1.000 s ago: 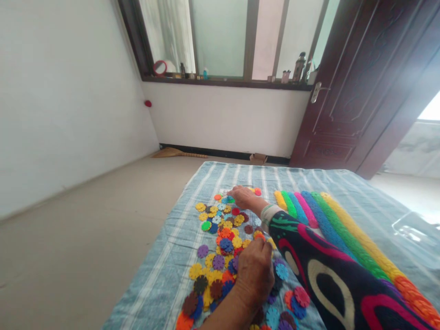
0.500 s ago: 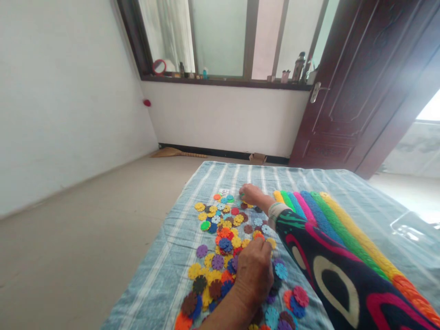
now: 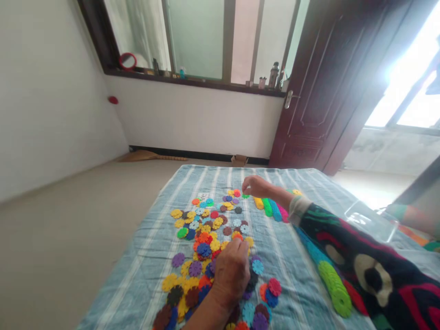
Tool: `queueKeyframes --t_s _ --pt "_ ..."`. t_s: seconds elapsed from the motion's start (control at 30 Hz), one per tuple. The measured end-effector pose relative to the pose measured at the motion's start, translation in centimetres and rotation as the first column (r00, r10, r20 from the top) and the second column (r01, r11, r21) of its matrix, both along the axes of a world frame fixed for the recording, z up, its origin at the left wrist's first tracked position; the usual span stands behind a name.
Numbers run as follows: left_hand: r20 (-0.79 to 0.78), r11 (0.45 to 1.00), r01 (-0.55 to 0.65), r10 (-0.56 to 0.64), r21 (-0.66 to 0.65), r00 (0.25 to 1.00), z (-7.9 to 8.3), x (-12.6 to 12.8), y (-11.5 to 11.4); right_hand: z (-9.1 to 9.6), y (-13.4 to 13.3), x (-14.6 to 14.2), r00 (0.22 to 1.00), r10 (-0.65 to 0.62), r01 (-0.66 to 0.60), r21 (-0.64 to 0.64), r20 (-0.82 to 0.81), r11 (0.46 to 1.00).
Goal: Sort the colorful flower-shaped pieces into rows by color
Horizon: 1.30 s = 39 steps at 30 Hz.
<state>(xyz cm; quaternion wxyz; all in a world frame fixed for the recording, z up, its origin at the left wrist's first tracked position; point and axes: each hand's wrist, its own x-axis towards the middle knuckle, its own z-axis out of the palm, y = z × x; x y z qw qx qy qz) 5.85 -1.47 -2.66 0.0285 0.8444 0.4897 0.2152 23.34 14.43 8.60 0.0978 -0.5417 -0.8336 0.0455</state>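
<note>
Notched plastic discs (image 3: 195, 268) in many colours lie loose and overlapping on a striped bedsheet (image 3: 137, 279). My left hand (image 3: 231, 268) rests among them with curled fingers; an orange-red disc (image 3: 238, 236) shows at its fingertips, and what they grip is hidden. Beyond the loose discs, my right hand (image 3: 257, 186) pinches a green disc (image 3: 245, 196) just above the sheet. Close to it are the far ends of disc rows: a yellow row (image 3: 258, 203), a green row (image 3: 267, 207), a blue row (image 3: 274, 210) and a magenta row (image 3: 283, 214). My right sleeve covers much of these rows.
A lime-green row (image 3: 335, 288) comes out below my right sleeve. Farther right lies a clear plastic container (image 3: 371, 221). The bed's left edge drops to the floor (image 3: 89, 220). Past the far edge are a broom (image 3: 147, 156) and a small cardboard box (image 3: 239, 160).
My right hand has moved right with the green disc, from the far loose discs toward the rows. My left hand stays over the same discs. The view has turned to the right.
</note>
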Motion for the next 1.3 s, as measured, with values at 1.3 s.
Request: queueKeyframes --t_s 1.3 --pt "-0.05 1.0 -0.004 0.005 0.029 0.999 0.2 0.0 0.3 -6.1 -4.9 7.3 0.98 0.054 -0.046 -0.044 0.193 0.998"
